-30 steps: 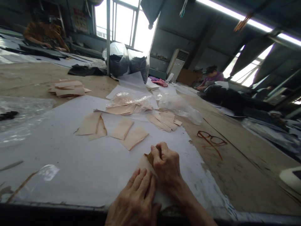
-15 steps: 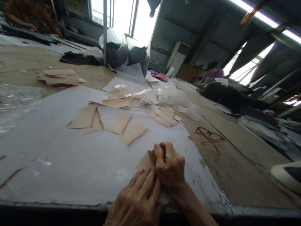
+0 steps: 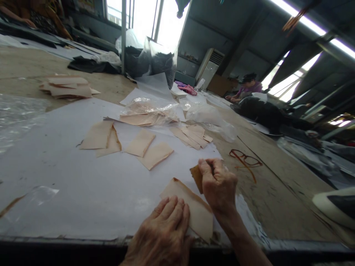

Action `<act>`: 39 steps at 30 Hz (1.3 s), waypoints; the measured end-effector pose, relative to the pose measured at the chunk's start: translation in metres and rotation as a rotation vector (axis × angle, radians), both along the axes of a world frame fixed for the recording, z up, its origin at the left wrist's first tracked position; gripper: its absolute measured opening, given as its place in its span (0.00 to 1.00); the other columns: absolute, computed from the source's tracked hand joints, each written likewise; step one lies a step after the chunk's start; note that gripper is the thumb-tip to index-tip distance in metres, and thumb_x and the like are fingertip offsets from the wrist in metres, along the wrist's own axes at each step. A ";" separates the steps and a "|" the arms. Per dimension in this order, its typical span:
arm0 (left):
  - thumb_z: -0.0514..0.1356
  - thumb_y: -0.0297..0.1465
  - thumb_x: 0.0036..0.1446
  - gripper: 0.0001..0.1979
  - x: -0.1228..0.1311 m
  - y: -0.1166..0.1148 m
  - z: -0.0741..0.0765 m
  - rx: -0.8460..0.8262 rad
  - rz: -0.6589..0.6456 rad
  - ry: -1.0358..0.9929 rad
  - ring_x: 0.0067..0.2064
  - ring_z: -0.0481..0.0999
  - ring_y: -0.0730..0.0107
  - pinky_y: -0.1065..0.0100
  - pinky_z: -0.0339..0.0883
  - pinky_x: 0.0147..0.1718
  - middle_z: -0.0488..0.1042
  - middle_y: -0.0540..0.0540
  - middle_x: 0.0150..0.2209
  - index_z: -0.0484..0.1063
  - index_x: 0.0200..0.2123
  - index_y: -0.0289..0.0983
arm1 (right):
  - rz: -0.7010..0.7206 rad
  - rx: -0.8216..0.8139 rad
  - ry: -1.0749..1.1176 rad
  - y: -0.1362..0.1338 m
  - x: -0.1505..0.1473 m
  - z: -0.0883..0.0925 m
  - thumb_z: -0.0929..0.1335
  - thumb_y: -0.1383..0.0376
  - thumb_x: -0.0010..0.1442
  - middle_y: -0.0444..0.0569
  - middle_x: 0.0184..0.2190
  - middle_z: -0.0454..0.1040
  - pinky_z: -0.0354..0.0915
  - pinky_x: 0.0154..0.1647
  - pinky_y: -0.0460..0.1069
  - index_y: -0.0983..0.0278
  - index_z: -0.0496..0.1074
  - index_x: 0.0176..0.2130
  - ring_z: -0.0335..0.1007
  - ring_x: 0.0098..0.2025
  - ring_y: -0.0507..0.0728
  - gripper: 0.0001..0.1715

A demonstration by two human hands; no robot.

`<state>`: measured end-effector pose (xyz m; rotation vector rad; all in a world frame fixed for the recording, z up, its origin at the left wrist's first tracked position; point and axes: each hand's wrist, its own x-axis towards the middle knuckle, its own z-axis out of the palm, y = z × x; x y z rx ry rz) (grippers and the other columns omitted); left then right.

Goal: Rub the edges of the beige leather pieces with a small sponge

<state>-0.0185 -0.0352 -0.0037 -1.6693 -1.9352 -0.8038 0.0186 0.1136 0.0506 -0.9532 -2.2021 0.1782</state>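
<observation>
My left hand point(image 3: 162, 231) lies flat at the near table edge, its fingers pressing on a beige cut piece of sheet material point(image 3: 192, 210). This piece has a brownish edge along its upper side. My right hand point(image 3: 219, 184) stands just above and to the right, pinching a small brown scrap point(image 3: 197, 178) between its fingers. The scrap's lower corner sits close to the beige piece. Part of the scrap is hidden behind my fingers.
White paper point(image 3: 69, 184) covers the table, with several beige pieces point(image 3: 140, 143) on it. A clear plastic bag point(image 3: 148, 112) holds more. A beige stack point(image 3: 66, 87) sits far left. Reddish eyeglass-shaped marks point(image 3: 245, 159) lie right. Co-workers sit beyond.
My right hand has moved up and right, carrying the brown scrap away from the beige piece, which now shows much more. My left hand stays on it.
</observation>
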 end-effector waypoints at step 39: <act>0.52 0.27 0.49 0.15 0.011 -0.002 0.002 0.028 -0.059 -0.196 0.45 0.69 0.59 0.59 0.64 0.49 0.72 0.40 0.40 0.69 0.41 0.30 | 0.142 0.058 -0.365 -0.025 -0.016 -0.019 0.59 0.64 0.59 0.49 0.24 0.73 0.54 0.24 0.45 0.67 0.66 0.30 0.69 0.25 0.54 0.12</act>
